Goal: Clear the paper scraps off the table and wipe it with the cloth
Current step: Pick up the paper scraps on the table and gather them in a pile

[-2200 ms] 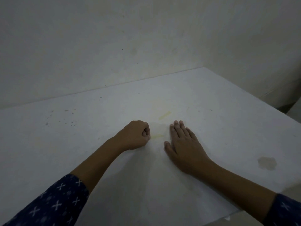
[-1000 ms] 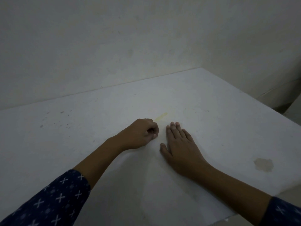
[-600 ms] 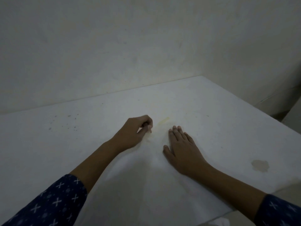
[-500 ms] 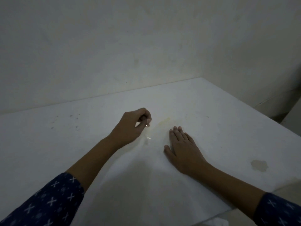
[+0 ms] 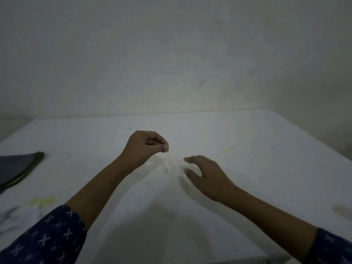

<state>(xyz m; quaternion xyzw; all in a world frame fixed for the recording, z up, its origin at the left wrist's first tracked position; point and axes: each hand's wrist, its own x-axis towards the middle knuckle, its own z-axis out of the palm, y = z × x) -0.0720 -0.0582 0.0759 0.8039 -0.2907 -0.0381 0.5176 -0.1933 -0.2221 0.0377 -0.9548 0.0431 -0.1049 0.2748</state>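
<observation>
Cloth: a dark folded cloth (image 5: 17,168) lies flat at the far left edge of the white tabletop (image 5: 257,149), partly cut off by the frame.
Paper scraps: a yellow scrap (image 5: 44,200) lies nearer the person than the cloth. Crumpled white scraps (image 5: 21,216) sit just beside it, at the lower left.
Left hand: the left hand (image 5: 144,147) is raised over the middle of the tabletop. Its fingers are curled in, and the thumb tip is pressed to the forefinger. I cannot tell whether anything is caught in that pinch.
Pale streak: a faint, blurred pale streak (image 5: 166,165) shows between the hands, just below the left thumb. I cannot tell whether it is paper or a mark.
Right hand: the right hand (image 5: 207,176) hovers low over the tabletop, palm down. Its fingers are loosely bent and spread, holding nothing.
Stain: a dull round stain (image 5: 342,210) marks the tabletop at the far right.
</observation>
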